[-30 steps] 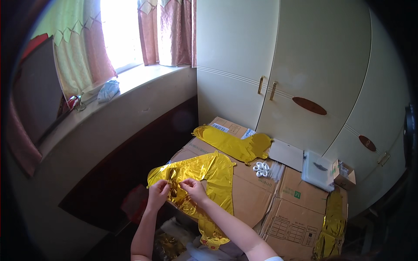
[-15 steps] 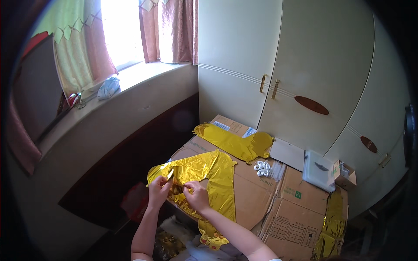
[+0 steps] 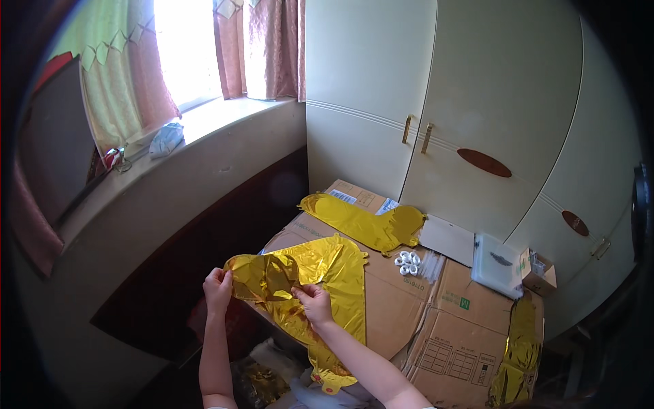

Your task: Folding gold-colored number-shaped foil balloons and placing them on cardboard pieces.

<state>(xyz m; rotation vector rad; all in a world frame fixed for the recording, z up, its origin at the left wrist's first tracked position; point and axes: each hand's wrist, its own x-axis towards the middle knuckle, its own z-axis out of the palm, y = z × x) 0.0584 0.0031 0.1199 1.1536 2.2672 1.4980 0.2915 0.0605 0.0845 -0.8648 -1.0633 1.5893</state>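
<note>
A flat gold foil balloon (image 3: 346, 279) lies crumpled over the near left of the cardboard, one end drooping past its front edge. My left hand (image 3: 218, 290) is closed, pinching the outer left edge of a gold foil part. Across from it, my right hand (image 3: 313, 305) has its fingertips closed on the other side of that foil. Between the two hands the foil stretches out as a darker, creased flap; whether it is one piece with the balloon underneath, I cannot tell. Another flat gold balloon (image 3: 368, 223) rests at the back of the cardboard.
Flattened cardboard (image 3: 395, 320) covers the work surface. White rolls (image 3: 407, 263), clear straws (image 3: 430, 266), a pale panel (image 3: 446, 243), a translucent container (image 3: 501, 262) and a small carton (image 3: 538, 271) stand right of the balloons. More gold foil (image 3: 516, 354) hangs at the right edge.
My left hand has moved left and slightly up, away from my right hand. The foil between them is now spread wide, and the small pale strip at my left fingers no longer shows.
</note>
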